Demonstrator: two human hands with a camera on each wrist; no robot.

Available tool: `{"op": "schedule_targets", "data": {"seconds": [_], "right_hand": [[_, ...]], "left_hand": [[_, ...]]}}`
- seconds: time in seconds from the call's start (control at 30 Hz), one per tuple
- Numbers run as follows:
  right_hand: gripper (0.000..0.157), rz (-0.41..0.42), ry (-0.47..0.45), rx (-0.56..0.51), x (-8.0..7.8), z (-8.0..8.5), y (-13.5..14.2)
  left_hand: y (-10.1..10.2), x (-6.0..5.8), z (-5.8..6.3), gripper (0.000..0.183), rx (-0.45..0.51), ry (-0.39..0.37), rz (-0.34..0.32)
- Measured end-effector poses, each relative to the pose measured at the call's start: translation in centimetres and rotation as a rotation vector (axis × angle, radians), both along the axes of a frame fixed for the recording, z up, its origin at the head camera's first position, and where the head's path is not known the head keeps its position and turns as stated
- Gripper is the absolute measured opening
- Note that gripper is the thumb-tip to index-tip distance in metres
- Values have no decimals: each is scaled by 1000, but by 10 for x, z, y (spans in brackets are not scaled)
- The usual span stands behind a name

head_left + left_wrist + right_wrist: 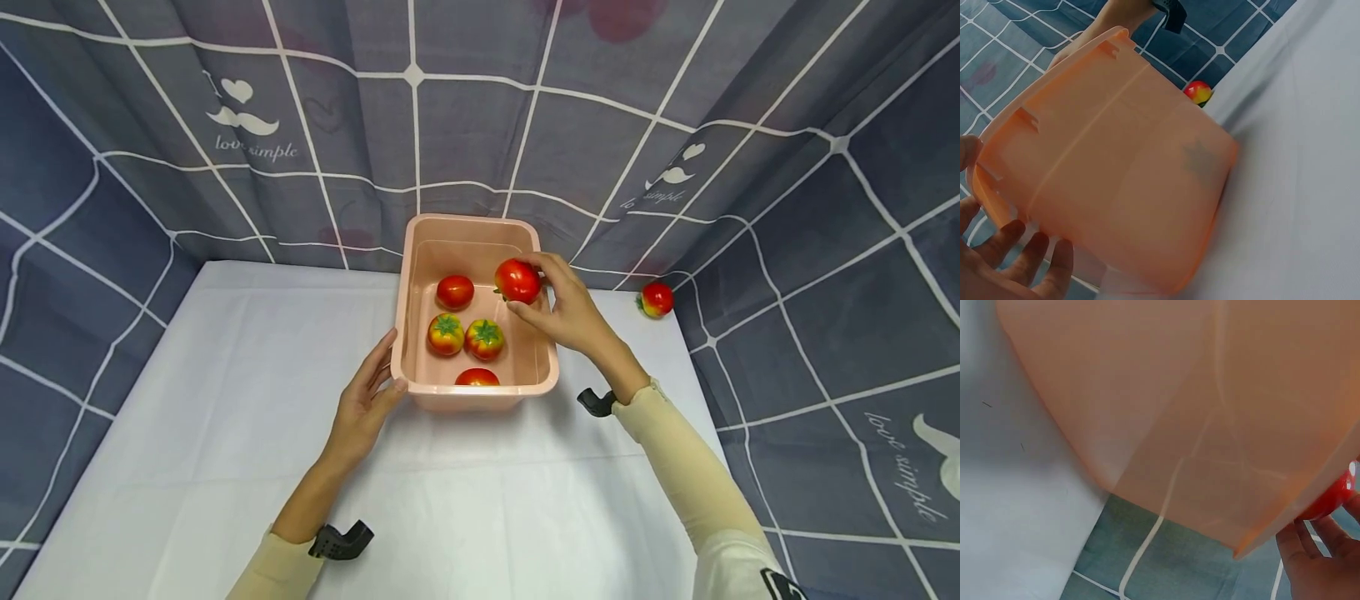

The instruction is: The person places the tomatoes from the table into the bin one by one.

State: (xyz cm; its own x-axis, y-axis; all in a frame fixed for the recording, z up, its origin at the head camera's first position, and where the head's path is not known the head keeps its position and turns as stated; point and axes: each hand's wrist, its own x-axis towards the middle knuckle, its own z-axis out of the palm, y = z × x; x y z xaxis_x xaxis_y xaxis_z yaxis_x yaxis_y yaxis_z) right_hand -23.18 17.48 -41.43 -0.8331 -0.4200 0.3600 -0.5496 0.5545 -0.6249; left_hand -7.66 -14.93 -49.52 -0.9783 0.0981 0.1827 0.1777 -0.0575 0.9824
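Observation:
A pink plastic bin (474, 400) stands on the white-covered table; its outer wall (1110, 162) fills much of the left wrist view. My left hand (365, 408) holds it by the front left corner, thumb at the rim and fingers along the outside. In my right hand (564, 304) is a shiny red tomato (517, 281), pinched between thumb and fingers over the bin's right side. Inside the bin lie a red tomato (455, 292), two yellow-green-topped tomatoes, one on the left (446, 335) and one on the right (484, 339), and another red one (477, 377), partly hidden by the front rim.
One more red and yellow tomato (656, 299) sits at the table's back right edge, beside the curtain. A grey checked curtain (472, 133) hangs close behind the bin and along both sides. White cloth (480, 500) covers the table.

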Motion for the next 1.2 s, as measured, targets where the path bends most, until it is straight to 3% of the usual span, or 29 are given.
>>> {"op": "schedule_targets", "data": {"seconds": [0.43,0.67,1.2], "right_hand": [[69,23,-26,4,-5,-3,-11],[65,26,-26,-60,-2,-1,-9],[51,-60,82,-181,-1,-14,26]], "left_hand": [[2,0,-1,74,1,-11,-1],[3,-1,-1,74,7,-6,-1],[2,1,1,74,-10,-18,8]]}}
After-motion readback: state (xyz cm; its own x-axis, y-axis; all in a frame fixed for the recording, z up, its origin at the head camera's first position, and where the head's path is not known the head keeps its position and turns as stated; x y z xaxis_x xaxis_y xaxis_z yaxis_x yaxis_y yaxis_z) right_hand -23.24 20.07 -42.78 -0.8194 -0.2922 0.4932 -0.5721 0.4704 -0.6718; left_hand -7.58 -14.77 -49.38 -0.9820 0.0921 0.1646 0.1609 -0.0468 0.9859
